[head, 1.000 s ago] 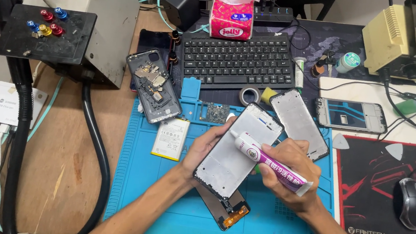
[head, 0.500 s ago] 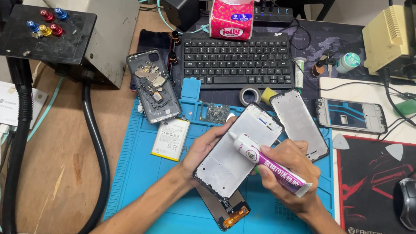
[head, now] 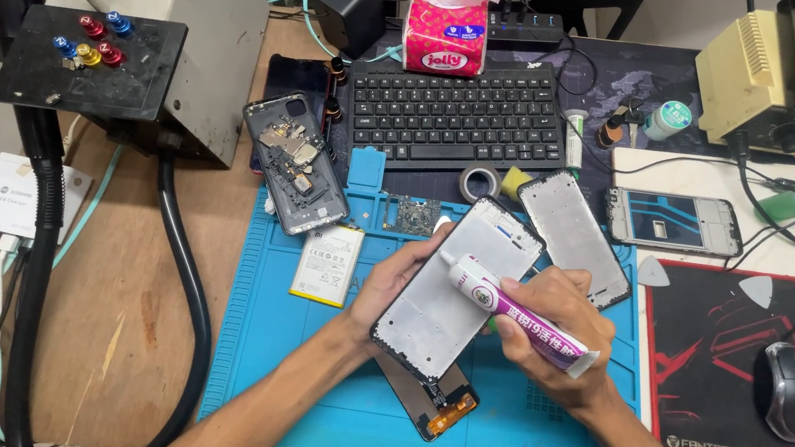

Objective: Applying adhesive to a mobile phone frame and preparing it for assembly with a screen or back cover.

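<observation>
My left hand [head: 395,279] grips the left edge of a grey phone frame [head: 454,286], tilted over the blue work mat [head: 279,367]. My right hand [head: 555,338] holds a purple and white glue tube [head: 521,319] whose white nozzle touches the frame near its left edge. Under the frame lies a black phone screen with an orange flex cable [head: 430,404]. A second phone frame [head: 574,237] lies just right of the held one.
An opened phone back with boards [head: 295,162], a white battery [head: 328,263] and a small circuit board [head: 414,215] sit on the mat's upper part. Behind are a black keyboard [head: 455,114], tape roll [head: 479,182] and tissue box [head: 445,34]. Right: another phone [head: 674,222], mouse [head: 791,390].
</observation>
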